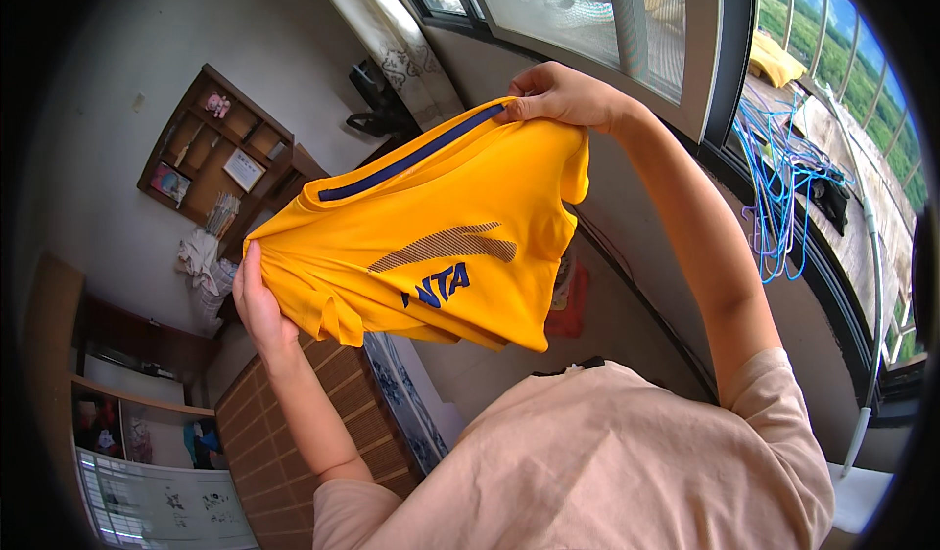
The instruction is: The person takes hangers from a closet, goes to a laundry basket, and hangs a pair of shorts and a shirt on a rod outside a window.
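Observation:
A yellow T-shirt (460, 207) with a dark blue stripe and a printed chest design hangs stretched between my two hands in mid-air. My left hand (260, 300) grips its left edge, thumb and fingers closed on the bunched cloth. Higher up, my right hand (568, 98) pinches the fabric at the end of the blue stripe. Loose folds droop below, toward the floor.
To the right, blue hangers (778, 178) hang in a tangle at the open window, beside a wooden ledge (832, 149) and railing. A bed with a bamboo mat (323, 403) lies lower left. A wall shelf (215, 149) is at the far left. Beyond the shirt shows a red container (568, 305).

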The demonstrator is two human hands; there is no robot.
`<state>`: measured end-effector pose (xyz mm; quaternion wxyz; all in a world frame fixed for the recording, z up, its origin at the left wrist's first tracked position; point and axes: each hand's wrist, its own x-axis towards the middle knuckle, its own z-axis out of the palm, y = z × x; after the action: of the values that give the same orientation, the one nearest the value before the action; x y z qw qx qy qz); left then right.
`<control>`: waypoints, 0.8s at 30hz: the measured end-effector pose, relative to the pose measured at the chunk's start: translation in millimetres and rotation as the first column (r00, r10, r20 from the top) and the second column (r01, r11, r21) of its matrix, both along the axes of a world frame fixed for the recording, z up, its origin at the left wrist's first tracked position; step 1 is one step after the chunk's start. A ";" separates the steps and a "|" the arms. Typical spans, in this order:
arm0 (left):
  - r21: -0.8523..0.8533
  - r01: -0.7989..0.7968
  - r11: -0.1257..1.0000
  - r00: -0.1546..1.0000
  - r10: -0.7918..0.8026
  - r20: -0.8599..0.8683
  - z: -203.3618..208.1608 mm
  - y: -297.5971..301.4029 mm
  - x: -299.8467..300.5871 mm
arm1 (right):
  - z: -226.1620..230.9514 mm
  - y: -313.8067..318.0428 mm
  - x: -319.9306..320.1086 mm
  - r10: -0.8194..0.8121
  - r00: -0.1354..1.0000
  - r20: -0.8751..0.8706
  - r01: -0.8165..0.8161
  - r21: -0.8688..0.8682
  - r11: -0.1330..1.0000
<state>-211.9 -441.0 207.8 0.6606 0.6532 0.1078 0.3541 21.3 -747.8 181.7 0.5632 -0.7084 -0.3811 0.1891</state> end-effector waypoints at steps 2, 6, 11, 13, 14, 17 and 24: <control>-0.024 0.033 0.999 0.999 -0.034 -0.020 1.1 2.6 -1.3 | 0.9 -0.3 -4.9 0.090 0.991 -0.103 -0.089 0.009 0.996; -0.217 0.080 0.973 0.996 -0.085 -0.014 -4.7 16.4 5.1 | 6.7 -3.3 -15.0 0.220 0.931 -0.291 -0.219 0.034 0.975; -0.284 0.105 0.953 0.992 -0.120 -0.036 -15.1 19.9 9.5 | -0.9 -2.5 -18.9 0.235 0.864 -0.446 -0.137 0.242 0.961; -0.255 0.133 0.958 0.986 -0.154 -0.065 -19.7 13.5 12.0 | -3.1 -3.8 -24.6 0.219 0.847 -0.485 -0.072 0.305 0.950; -0.250 0.146 0.957 0.982 -0.170 -0.079 -21.8 10.2 13.2 | -2.9 -5.3 -26.7 0.228 0.824 -0.519 -0.058 0.323 0.944; -0.243 0.190 0.951 0.964 -0.227 -0.137 -27.3 0.7 18.9 | -3.7 -12.4 -28.1 0.227 0.797 -0.560 -0.034 0.333 0.942; -0.194 0.435 0.879 0.838 -0.474 -0.269 -34.6 -17.4 23.2 | -10.7 -43.9 -22.7 -0.008 0.736 -0.677 0.335 0.355 0.873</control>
<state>-188.7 -458.4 173.2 0.7401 0.6644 0.0734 0.0730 -1.5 -791.7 171.0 0.8250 -0.4774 -0.1233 0.2763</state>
